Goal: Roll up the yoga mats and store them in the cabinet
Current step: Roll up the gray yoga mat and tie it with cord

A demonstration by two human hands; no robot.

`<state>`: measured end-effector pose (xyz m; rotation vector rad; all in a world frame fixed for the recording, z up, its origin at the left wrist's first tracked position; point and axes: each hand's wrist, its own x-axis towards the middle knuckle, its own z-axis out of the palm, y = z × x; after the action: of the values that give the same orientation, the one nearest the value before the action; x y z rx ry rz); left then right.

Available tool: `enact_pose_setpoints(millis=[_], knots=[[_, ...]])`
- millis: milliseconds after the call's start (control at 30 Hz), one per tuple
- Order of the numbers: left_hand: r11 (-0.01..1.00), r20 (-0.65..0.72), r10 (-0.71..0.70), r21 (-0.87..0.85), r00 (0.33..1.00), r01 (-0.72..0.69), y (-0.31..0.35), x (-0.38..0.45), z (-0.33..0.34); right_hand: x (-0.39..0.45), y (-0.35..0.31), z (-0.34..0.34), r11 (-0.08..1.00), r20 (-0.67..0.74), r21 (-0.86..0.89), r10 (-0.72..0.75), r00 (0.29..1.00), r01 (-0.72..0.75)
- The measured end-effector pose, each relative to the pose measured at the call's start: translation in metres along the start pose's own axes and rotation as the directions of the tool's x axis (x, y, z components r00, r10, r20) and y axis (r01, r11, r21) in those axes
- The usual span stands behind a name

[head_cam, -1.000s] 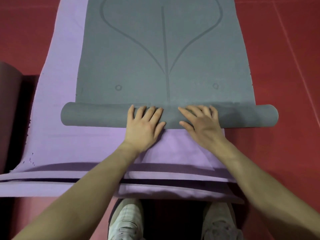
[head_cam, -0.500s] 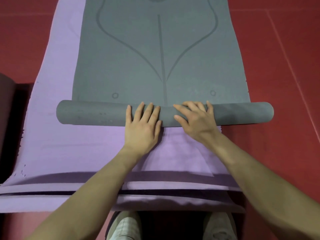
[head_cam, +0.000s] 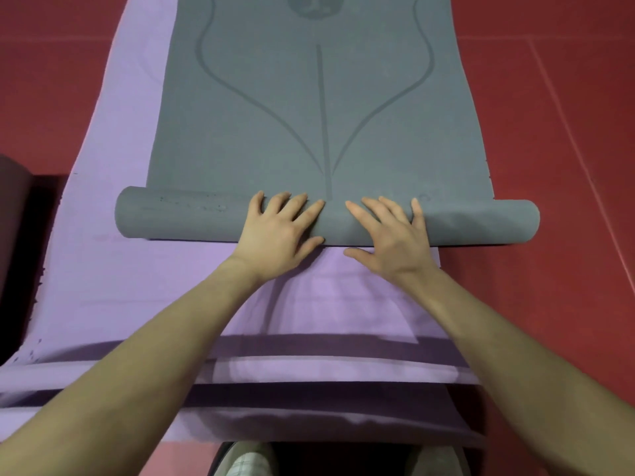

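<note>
The roll of the grey yoga mat [head_cam: 323,132] has travelled further up the purple mat [head_cam: 113,280] beneath it. Your left hand [head_cam: 278,231] and right hand [head_cam: 391,235] press flat, fingers spread, mid-roll; push evenly, keeping both ends square.

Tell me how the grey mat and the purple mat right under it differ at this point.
The grey mat is partly rolled, with both hands on its roll; the purple mat lies flat, unrolled. The grey mat lies on top, the purple mat beneath it. The grey mat bears curved printed lines and a centre line; the purple mat's visible part looks mostly plain. Both lie lengthwise on the red floor.
</note>
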<state>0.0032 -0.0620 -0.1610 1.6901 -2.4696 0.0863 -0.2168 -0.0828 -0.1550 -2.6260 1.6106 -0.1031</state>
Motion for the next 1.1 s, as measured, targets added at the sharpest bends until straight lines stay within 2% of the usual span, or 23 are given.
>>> enact_pose_setpoints(millis=[100, 167, 233, 367, 500, 567, 733, 900, 1100], knots=[[0.999, 0.098, 0.002, 0.043, 0.995, -0.007, -0.014, 0.008, 0.002, 0.015, 0.004, -0.002, 1.0, 0.088, 0.017, 0.005, 0.996, -0.007], [1.0, 0.188, -0.006, 0.026, 0.982, 0.001, -0.024, 0.016, -0.002, 0.02, 0.007, 0.0, 1.0, 0.07, 0.004, -0.015, 0.997, 0.015], [0.999, 0.216, 0.029, -0.033, 0.976, -0.023, -0.032, 0.02, -0.004, 0.023, 0.01, 0.004, 0.999, 0.027, -0.013, -0.041, 0.999, 0.042], [0.991, 0.039, 0.12, -0.06, 0.992, -0.118, -0.033, 0.014, 0.0, 0.015, 0.004, 0.012, 0.999, -0.1, -0.048, -0.016, 0.995, 0.012], [0.993, -0.147, 0.112, -0.008, 0.983, -0.114, -0.016, -0.005, 0.009, -0.001, -0.001, 0.018, 0.999, -0.259, -0.041, -0.018, 0.966, 0.008], [0.994, -0.198, 0.111, -0.002, 0.974, -0.113, -0.008, -0.015, 0.01, -0.013, -0.003, 0.017, 1.0, -0.287, -0.026, -0.021, 0.958, 0.014], [0.99, -0.241, 0.138, 0.034, 0.961, -0.134, 0.015, -0.049, 0.008, -0.052, -0.01, 0.013, 1.0, -0.253, 0.024, 0.001, 0.967, 0.005], [0.992, -0.278, 0.123, 0.017, 0.953, -0.123, 0.039, -0.086, 0.003, -0.094, -0.022, 0.011, 0.997, -0.317, 0.068, -0.01, 0.948, 0.034], [0.996, -0.285, 0.081, -0.011, 0.955, -0.088, 0.06, -0.117, -0.007, -0.128, -0.035, 0.003, 0.997, -0.306, 0.072, -0.008, 0.952, 0.031]])
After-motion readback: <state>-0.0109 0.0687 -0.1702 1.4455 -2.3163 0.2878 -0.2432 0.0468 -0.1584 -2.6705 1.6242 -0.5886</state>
